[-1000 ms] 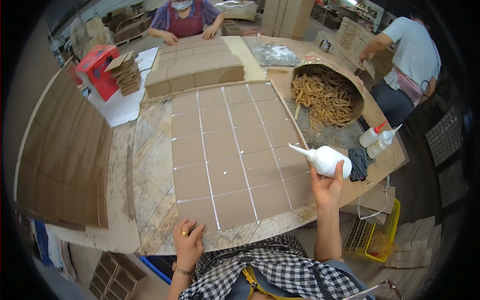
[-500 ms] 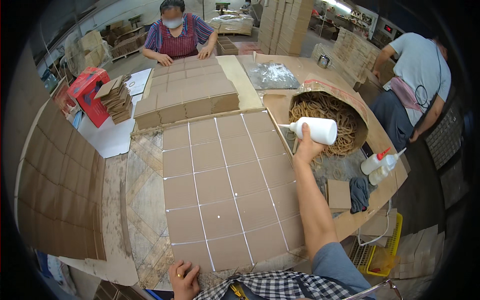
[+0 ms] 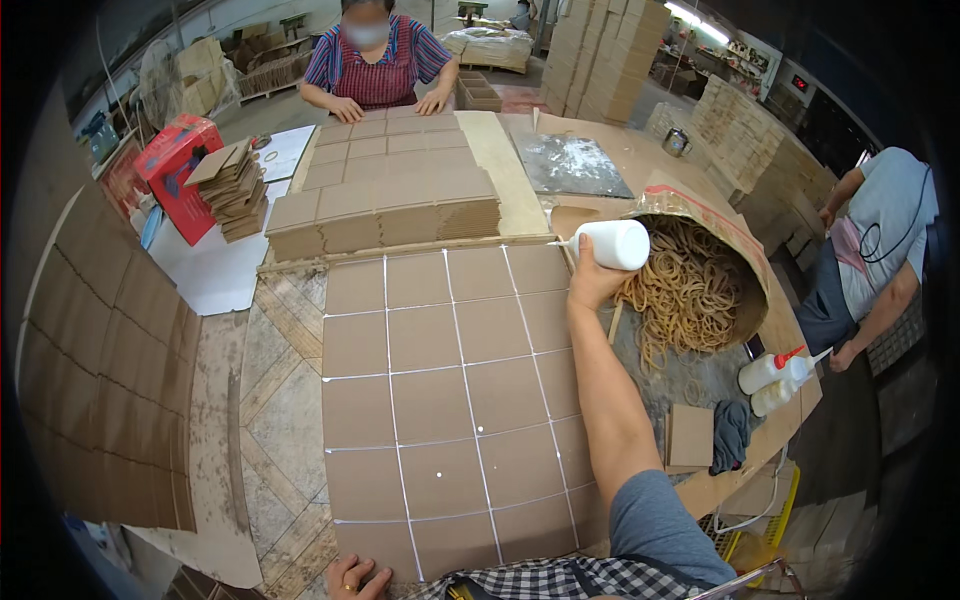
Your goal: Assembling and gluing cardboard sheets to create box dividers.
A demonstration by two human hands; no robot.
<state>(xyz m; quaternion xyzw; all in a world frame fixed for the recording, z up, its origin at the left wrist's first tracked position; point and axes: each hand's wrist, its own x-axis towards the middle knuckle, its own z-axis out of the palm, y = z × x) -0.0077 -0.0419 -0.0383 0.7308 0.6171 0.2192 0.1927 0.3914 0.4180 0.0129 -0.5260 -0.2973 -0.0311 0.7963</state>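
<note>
In front of me lies a flat brown cardboard panel (image 3: 425, 410), marked off in squares by white lines that look like glue, with a few stray white drops. My right hand (image 3: 592, 284) is wrapped round a white squeeze bottle (image 3: 618, 245), tilted on its side. The bottle's nozzle points left at the panel's far right corner; whether it touches is too small to tell. My left hand (image 3: 358, 578) rests on the panel's near left corner with its fingers stretched out, holding nothing. Beyond the panel's far edge sits a stack of similar cardboard (image 3: 385, 215).
A sack (image 3: 752, 300) spilling rubber bands (image 3: 690, 290) lies at the right. Nearer are two more bottles (image 3: 768, 372), a cardboard piece (image 3: 690, 436) and a dark cloth (image 3: 730, 436). Tall stacked cardboard (image 3: 110, 350) stands left. One person (image 3: 375, 65) works opposite, another (image 3: 880, 250) bends at right.
My right hand has carried the bottle farther away and slightly left, to the panel's far right corner. My left hand stays at the near corner. The whole view has shifted a little.
</note>
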